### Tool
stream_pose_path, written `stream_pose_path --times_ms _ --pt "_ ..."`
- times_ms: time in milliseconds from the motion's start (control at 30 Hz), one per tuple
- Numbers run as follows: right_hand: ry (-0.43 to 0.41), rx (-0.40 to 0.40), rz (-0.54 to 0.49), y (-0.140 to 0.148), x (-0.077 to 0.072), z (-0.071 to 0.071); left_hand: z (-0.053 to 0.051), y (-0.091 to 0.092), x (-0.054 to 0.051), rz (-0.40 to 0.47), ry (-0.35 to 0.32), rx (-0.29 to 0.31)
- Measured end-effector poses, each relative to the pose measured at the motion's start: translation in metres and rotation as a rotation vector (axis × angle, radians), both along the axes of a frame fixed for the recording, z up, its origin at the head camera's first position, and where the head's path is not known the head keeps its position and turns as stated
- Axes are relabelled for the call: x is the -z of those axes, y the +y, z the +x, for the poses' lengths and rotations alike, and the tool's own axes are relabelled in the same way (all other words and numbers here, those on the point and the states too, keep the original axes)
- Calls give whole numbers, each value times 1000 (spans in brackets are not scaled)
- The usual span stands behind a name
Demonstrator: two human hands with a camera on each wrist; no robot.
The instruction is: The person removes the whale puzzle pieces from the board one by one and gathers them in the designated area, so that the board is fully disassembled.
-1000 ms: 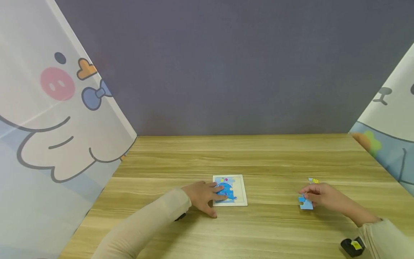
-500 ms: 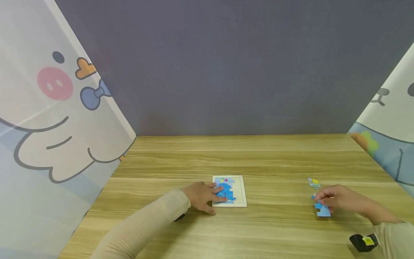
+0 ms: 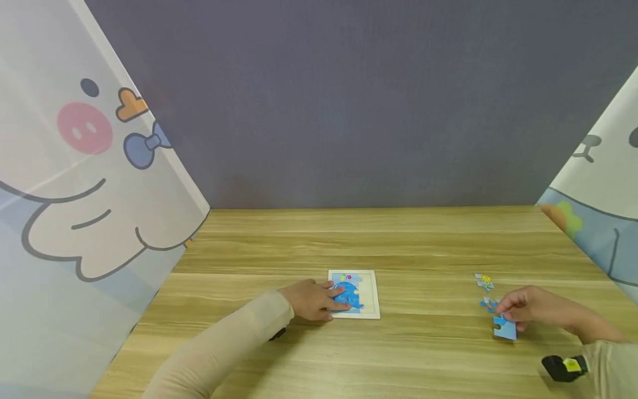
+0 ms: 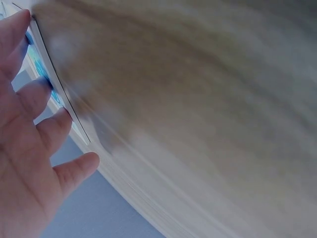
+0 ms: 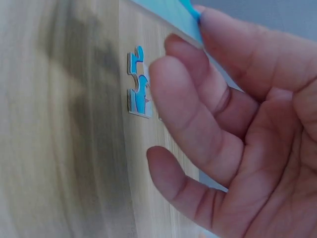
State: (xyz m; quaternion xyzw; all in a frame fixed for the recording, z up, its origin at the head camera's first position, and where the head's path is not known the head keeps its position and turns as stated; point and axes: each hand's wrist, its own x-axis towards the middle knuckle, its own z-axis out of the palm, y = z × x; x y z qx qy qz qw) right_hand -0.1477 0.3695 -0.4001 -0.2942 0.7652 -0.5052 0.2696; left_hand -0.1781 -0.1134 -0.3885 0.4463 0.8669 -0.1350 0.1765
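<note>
My left hand (image 3: 311, 300) rests with spread fingers on the left side of a white puzzle board (image 3: 370, 310). The blue whale picture (image 3: 345, 293) fills the board's left part; its right strip is bare cream. Off to the right, my right hand (image 3: 528, 307) pinches a light blue puzzle piece (image 3: 505, 328) between thumb and fingers. A blue and white puzzle piece (image 3: 488, 303) lies on the table just beyond that hand, and the right wrist view shows this loose piece (image 5: 140, 89) too. Farther back lies a puzzle piece with a yellow sun (image 3: 485, 281).
The wooden table (image 3: 279, 244) ends at a dark grey panel (image 3: 349, 111) behind. Cartoon-printed panels stand on the left (image 3: 94, 183) and on the right (image 3: 613, 166). A black device with a yellow label (image 3: 565, 368) sits at my right wrist.
My right hand has moved right and a little nearer with the light blue piece, uncovering the loose pieces. The left hand stays on the board, its thumb drawn in slightly.
</note>
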Motion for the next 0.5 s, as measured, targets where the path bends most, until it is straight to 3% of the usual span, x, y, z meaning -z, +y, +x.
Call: stream_pose_path --times_ms 333,500 --pt "-3 -131 -55 1 8 -5 2 1 -2 10 -11 -24" --pt "-25 -159 -69 1 10 -8 1 1 -1 14 -7 -20"
